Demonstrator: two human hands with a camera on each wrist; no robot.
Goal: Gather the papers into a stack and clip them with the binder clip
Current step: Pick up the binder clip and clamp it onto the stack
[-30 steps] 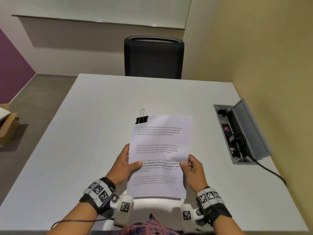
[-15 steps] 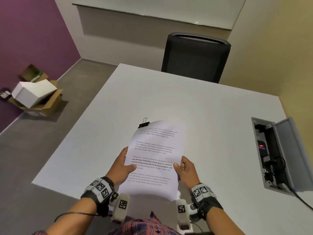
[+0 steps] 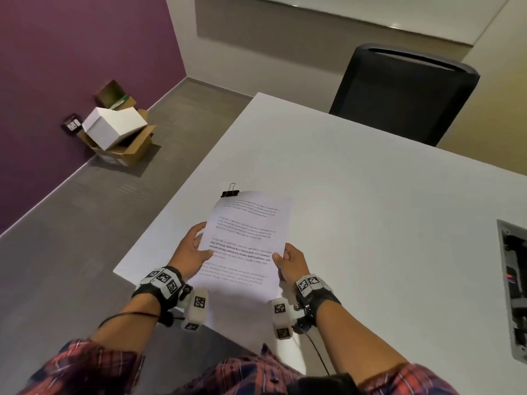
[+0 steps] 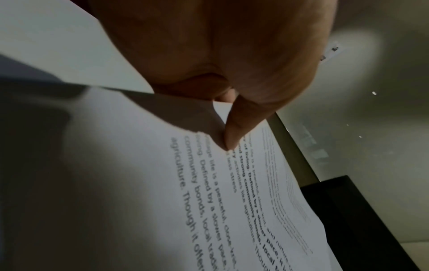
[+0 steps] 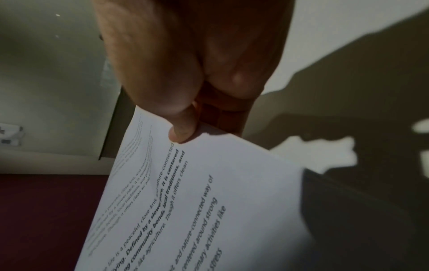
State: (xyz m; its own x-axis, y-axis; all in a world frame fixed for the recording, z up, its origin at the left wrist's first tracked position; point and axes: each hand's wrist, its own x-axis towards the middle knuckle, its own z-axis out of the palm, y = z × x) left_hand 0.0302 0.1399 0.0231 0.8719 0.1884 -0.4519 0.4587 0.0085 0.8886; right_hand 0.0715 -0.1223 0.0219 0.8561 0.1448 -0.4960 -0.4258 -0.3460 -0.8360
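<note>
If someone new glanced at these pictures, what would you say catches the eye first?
Most striking are the printed papers, held up over the near corner of the white table with the left hand and right hand gripping their side edges. Just beyond their top left corner sits the black binder clip, not yet on them.

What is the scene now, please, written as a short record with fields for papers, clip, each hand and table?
papers: white printed paper sheets, held as one stack above the table
clip: black metal binder clip, on the table at the stack's far left corner, not attached
left hand: grips the stack's left edge
right hand: grips the right edge
table: white rectangular table
</note>
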